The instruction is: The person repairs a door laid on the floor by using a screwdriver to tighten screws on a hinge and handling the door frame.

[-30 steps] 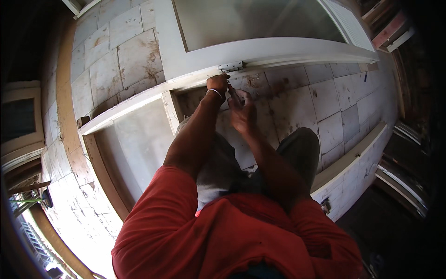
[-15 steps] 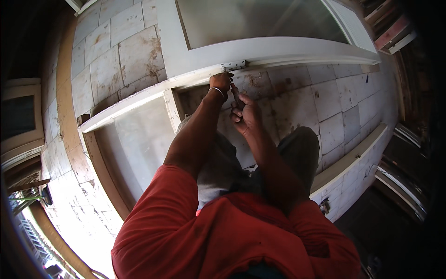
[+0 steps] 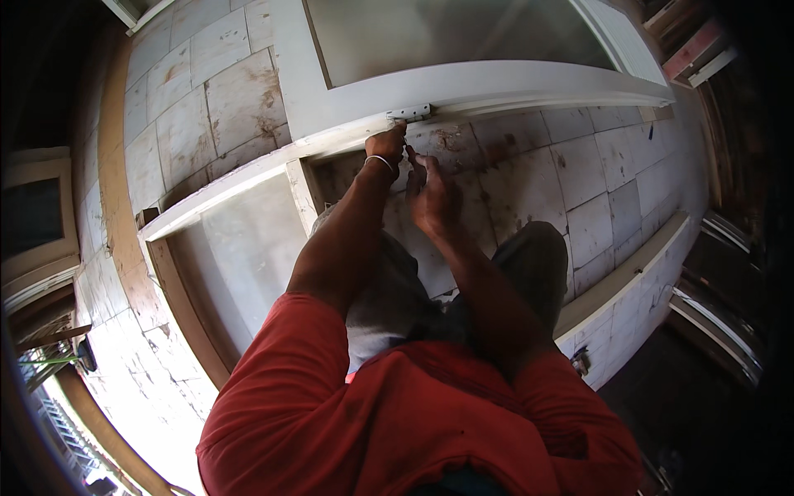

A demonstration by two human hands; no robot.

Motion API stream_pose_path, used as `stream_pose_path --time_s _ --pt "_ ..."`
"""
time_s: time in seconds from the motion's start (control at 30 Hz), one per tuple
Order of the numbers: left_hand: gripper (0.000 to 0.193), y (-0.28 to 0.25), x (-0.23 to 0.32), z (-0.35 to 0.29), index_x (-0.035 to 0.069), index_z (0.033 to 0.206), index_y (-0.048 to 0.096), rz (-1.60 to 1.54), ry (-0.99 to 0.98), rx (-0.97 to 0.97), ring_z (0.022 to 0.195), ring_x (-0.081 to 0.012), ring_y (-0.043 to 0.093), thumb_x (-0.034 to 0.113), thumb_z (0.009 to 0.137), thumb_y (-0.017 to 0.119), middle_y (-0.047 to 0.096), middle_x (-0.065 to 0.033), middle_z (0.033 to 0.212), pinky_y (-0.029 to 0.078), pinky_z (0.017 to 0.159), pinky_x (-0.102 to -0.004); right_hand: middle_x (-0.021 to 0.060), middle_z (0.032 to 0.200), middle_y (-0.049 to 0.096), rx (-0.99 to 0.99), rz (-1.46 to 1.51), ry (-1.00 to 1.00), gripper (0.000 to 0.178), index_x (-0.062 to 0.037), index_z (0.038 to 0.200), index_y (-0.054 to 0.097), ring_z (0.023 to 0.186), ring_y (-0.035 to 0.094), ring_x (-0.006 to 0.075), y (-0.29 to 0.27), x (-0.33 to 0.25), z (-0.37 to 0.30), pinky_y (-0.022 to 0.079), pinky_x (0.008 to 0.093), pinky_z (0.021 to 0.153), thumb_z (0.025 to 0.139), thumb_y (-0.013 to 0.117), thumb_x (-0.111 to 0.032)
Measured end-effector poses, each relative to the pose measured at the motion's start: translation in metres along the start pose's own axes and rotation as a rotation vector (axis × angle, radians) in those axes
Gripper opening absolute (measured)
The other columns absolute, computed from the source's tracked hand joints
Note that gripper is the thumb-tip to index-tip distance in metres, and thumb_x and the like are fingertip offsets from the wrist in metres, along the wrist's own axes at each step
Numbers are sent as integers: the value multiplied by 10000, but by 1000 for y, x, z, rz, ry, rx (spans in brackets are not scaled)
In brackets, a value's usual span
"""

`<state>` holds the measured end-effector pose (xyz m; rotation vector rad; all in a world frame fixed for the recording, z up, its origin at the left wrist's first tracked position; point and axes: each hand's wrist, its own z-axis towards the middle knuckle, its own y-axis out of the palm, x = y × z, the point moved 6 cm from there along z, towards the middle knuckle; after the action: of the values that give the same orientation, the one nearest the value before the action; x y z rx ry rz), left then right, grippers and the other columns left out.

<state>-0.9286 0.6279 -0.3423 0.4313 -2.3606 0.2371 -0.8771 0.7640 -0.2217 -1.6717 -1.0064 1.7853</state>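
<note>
A metal hinge leaf with holes (image 3: 411, 112) lies at the meeting edges of a white glazed door panel (image 3: 364, 101) and a white wooden frame (image 3: 227, 192). My left hand (image 3: 386, 142), with a pale band at its wrist, is closed at the near side of the hinge; its fingertips are partly hidden. Just below and to the right, my right hand (image 3: 435, 197) is wrapped round a slim tool that looks like a screwdriver (image 3: 408, 152). The tool points up toward my left fingers and the hinge. Most of its handle is covered by my right hand.
Stained pale tiles (image 3: 529, 174) make up the floor. A long pale board (image 3: 624, 281) lies at the right, beyond my knee. The frame's glass pane (image 3: 248, 240) is beside my left arm. Another glazed frame (image 3: 37, 215) stands far left, and timber pieces (image 3: 699, 54) at the far right.
My right hand has turned over on the tool, its back now facing up and its fingers closer to my left hand. My left hand stays at the hinge.
</note>
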Motion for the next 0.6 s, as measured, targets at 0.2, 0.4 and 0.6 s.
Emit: stream_pose_path --time_s 0.2,0.4,0.6 --pt "406 -14 3 29 178 1060 672 630 439 104 831 -223 674 419 1008 350 701 -43 858 493 758 -382 158 969 660 -414 1510 818 307 -54 1154 587 795 644 289 54 25 -18 514 396 743 889 590 -210" --pt "435 1 12 9 138 980 688 693 336 -4 857 -238 675 395 1011 339 709 -42 890 493 793 -387 148 890 664 109 136 -102 323 -28 1127 578 734 642 287 19 -2 -12 513 408 674 879 594 -234" --pt "366 0 11 9 137 978 690 695 377 16 849 -211 676 339 998 386 708 -28 899 500 783 -365 29 727 589 -274 1188 786 269 -79 1065 602 544 499 105 38 26 -30 414 301 504 864 666 -247"
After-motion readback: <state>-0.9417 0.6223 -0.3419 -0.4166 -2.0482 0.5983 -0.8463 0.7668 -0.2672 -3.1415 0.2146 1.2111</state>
